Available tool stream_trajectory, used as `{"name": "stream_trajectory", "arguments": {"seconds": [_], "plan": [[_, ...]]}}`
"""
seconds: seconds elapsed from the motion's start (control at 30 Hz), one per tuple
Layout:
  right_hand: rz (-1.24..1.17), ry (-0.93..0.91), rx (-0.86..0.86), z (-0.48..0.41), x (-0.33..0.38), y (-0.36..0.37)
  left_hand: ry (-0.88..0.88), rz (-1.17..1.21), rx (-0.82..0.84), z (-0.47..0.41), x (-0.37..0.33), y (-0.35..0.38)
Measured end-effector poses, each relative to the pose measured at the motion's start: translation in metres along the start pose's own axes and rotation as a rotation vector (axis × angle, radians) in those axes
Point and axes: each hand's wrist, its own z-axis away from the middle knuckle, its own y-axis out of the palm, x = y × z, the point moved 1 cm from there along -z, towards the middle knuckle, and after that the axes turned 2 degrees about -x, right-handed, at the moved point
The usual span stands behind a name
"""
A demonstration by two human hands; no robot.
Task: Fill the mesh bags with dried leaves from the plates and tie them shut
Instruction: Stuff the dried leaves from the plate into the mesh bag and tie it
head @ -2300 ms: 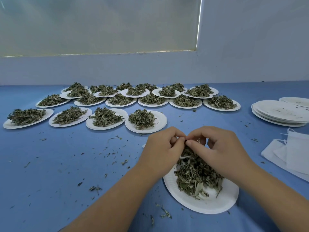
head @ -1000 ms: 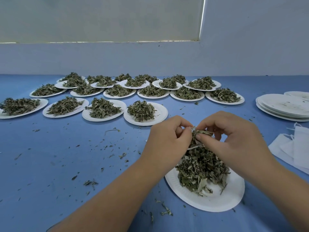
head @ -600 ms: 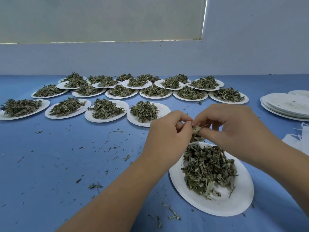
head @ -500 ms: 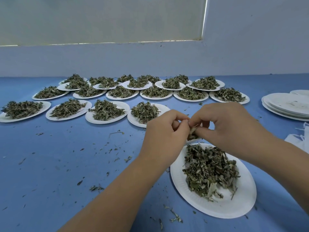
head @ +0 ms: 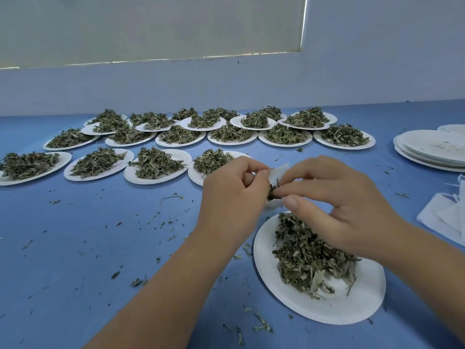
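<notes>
My left hand (head: 232, 195) and my right hand (head: 337, 207) meet above the blue table, both pinching the mouth of a small white mesh bag (head: 278, 172). Dark dried leaves show in the bag's opening between my fingertips. Most of the bag is hidden behind my hands. Just below my right hand sits a white paper plate (head: 324, 303) with a pile of dried leaves (head: 305, 255) on it.
Several paper plates heaped with dried leaves (head: 156, 163) stand in rows across the back of the table. A stack of bare plates (head: 435, 149) is at the right, with white mesh bags (head: 450, 215) in front of it. Leaf crumbs litter the blue table (head: 88, 235).
My hands have lifted off the near plate's leaf pile with the bag. A white corner of the bag now shows above my fingers.
</notes>
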Motion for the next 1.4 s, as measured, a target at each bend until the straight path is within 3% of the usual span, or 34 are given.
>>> {"name": "stream_trajectory", "arguments": {"seconds": [0.2, 0.33, 0.47, 0.53, 0.7, 0.8, 1.07, 1.4], "plan": [[0.072, -0.012, 0.192, -0.003, 0.005, 0.005, 0.115, -0.078, 0.005, 0.008, -0.007, 0.001], [-0.031, -0.007, 0.07, -0.003, 0.002, -0.007, 0.165, -0.127, -0.025, 0.008, -0.008, -0.001], [-0.236, 0.162, -0.023, -0.006, 0.005, -0.022, 0.161, -0.126, -0.063, 0.004, -0.008, -0.008], [-0.22, 0.239, 0.127, -0.006, 0.006, -0.026, 0.161, -0.135, -0.103, 0.001, -0.007, -0.011], [0.05, 0.192, 0.644, 0.0, 0.007, -0.026, 0.152, -0.218, -0.089, -0.001, -0.003, -0.013], [0.048, 0.241, 0.805, 0.002, 0.01, -0.024, 0.129, -0.23, -0.053, -0.003, -0.001, -0.012], [0.185, 0.219, 0.937, 0.01, 0.025, -0.022, 0.139, -0.281, -0.024, -0.003, 0.002, -0.007], [0.297, 0.246, 0.849, 0.011, 0.022, -0.015, 0.162, -0.285, 0.004, -0.002, 0.002, -0.003]]}}
